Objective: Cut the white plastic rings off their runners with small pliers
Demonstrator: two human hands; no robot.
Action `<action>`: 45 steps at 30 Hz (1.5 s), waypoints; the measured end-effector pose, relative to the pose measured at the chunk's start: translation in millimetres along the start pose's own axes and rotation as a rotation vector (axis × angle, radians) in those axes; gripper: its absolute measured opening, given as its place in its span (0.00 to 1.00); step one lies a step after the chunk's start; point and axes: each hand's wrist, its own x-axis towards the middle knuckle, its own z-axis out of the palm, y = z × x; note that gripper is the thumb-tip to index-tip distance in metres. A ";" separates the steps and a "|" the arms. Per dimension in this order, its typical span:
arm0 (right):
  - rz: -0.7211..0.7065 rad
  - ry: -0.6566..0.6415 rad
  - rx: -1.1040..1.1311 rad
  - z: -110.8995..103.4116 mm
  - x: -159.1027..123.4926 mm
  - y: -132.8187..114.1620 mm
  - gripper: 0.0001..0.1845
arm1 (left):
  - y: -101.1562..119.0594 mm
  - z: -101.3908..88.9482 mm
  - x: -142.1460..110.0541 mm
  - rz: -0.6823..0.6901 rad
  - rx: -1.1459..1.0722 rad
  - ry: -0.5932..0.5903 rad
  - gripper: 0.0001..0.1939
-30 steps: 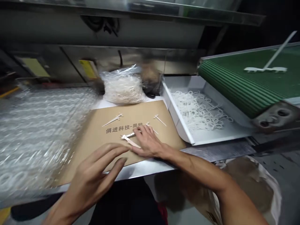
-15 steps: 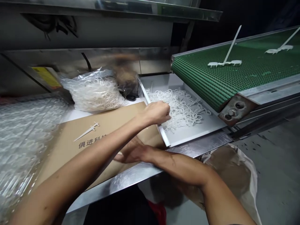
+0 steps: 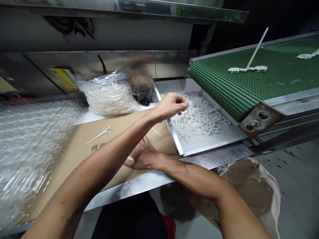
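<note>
The left-hand fingers (image 3: 181, 101) are bunched in a loose pinch, tips angled down over a pile of white moulded plastic pieces (image 3: 199, 119). Whether a piece is held between them cannot be told. The left hand (image 3: 169, 106) is bent slightly at the wrist, palm down, and the left forearm is stretched diagonally from the lower left of the view, crossing above the right forearm. The hand is positioned over the inner rim of a shallow pale metal tray (image 3: 214, 144), in which the pile lies.

The right-hand fingers (image 3: 143, 146) are parted and slightly curled, with no held object visible. The right hand (image 3: 143, 156) lies palm down on a brown cardboard sheet (image 3: 74, 162), beneath the left forearm, and the right arm comes in from the lower right, bent at the elbow.

The cardboard, printed with dark Chinese characters, rests on a stainless steel surface (image 3: 139, 189), with a loose white plastic piece (image 3: 101, 134) lying on it. A clear plastic bag of white pieces (image 3: 109, 98) stands beyond the sheet, and bubble wrap (image 3: 32, 149) is spread to its left. A green conveyor belt (image 3: 249, 79) runs above the tray, carrying a long white T-shaped plastic piece (image 3: 249, 63). A large paper sack (image 3: 249, 189) stands below on the floor (image 3: 299, 186).
</note>
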 end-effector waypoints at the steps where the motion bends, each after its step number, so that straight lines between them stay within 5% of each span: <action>1: 0.003 0.011 0.001 -0.9 0.9 -0.1 0.28 | 1.2 -9.3 -9.8 0.017 -0.173 0.060 0.07; 4: 0.006 0.081 0.073 -8.6 2.3 -3.2 0.33 | -2.8 -36.2 -58.5 0.059 -0.496 0.246 0.06; 9: 0.014 0.262 0.413 -28.8 2.0 -11.6 0.24 | -35.2 -67.8 -185.0 -0.030 -0.476 0.661 0.13; 12: -0.026 0.257 0.683 -32.2 -1.4 -18.3 0.25 | -54.8 -68.4 -255.6 -0.033 -0.483 0.881 0.16; 16: 0.006 0.147 1.019 -24.3 -7.6 -31.5 0.24 | -68.0 -48.9 -308.3 -0.002 -0.513 0.931 0.12; 23: 0.133 0.088 1.151 -12.0 -9.3 -38.6 0.17 | -80.3 -28.2 -331.1 -0.053 -0.447 0.820 0.07; 30: 0.109 0.201 0.975 -11.7 -9.7 -35.0 0.15 | -90.5 -26.4 -347.4 -0.184 -0.498 0.816 0.24; 35: 0.144 0.191 0.928 -6.7 -10.7 -33.4 0.15 | -100.7 -20.4 -346.9 -0.231 -0.417 0.912 0.17; 45: 0.222 0.194 0.881 -6.9 -9.7 -35.1 0.14 | -100.7 -18.0 -348.1 -0.290 -0.392 0.889 0.15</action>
